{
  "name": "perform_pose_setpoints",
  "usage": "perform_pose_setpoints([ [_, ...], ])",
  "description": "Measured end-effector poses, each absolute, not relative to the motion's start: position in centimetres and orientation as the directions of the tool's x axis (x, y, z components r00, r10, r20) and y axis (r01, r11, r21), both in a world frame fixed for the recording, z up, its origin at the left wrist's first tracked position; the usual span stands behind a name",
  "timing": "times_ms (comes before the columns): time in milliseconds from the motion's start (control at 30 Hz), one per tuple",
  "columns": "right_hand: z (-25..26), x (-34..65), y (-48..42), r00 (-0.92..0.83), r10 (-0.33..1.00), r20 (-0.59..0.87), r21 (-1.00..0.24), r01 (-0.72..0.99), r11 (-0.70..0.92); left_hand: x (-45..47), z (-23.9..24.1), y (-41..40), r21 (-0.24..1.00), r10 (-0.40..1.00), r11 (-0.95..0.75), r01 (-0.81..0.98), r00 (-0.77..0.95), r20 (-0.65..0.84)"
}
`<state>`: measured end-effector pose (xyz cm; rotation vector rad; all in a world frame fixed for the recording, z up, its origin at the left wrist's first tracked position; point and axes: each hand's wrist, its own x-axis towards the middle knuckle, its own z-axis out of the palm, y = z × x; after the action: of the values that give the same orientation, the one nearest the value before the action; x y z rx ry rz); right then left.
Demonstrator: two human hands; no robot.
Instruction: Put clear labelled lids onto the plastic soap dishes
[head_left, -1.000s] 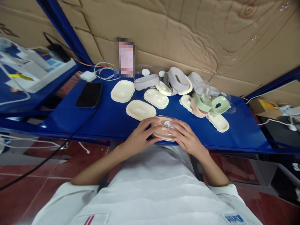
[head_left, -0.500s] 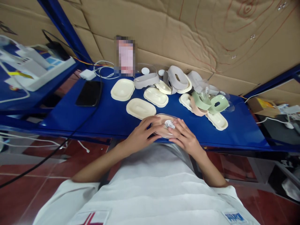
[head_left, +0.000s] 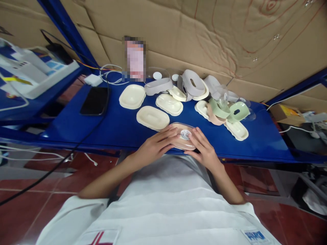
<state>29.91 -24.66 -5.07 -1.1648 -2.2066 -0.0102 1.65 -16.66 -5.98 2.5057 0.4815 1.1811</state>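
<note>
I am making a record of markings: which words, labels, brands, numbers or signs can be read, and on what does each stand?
No text can be read with certainty.
Round label on the clear cover: print too small.
Blue lettering on the shirt: too blurred.
Red-marked patch on the shirt: no readable words.
Upright screen: pixelated.
Dark print on the cardboard: too blurred.

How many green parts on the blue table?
2: one green part beside the peach part, another green part to its right. More may be hidden in the pile.
</note>
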Motion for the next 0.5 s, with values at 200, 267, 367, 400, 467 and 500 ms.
perform_pose_setpoints([
  [200,-5.0,29.9,-24.8,-0.4,0.727,0.558,-0.273,0.739,0.616,1.6,-6.1,-16.7,0.438,0.433,-0.886,0.154,0.614,0.66],
  [267,-5.0,29.9,-24.5,-0.4,0.732,0.552,-0.286,0.734,0.616,1.6,-5.9,-16.7,0.441,0.439,-0.883,0.161,0.617,0.654],
  [367,-4.8,29.7,-24.1,-0.373,0.777,0.506,-0.321,0.755,0.572,1.7,-5.6,-16.9,0.44,0.462,-0.874,0.204,0.629,0.626],
  [400,-4.7,29.7,-24.0,-0.369,0.786,0.497,-0.33,0.757,0.564,1.7,-5.4,-17.0,0.428,0.466,-0.875,0.226,0.63,0.621],
  [467,-4.2,30.0,-24.2,-0.371,0.786,0.495,-0.341,0.749,0.568,1.6,-5.2,-17.2,0.386,0.471,-0.88,0.277,0.611,0.636],
  [500,-3.9,30.5,-24.5,-0.361,0.782,0.509,-0.339,0.751,0.567,1.5,-5.1,-17.3,0.363,0.479,-0.878,0.312,0.588,0.652],
])
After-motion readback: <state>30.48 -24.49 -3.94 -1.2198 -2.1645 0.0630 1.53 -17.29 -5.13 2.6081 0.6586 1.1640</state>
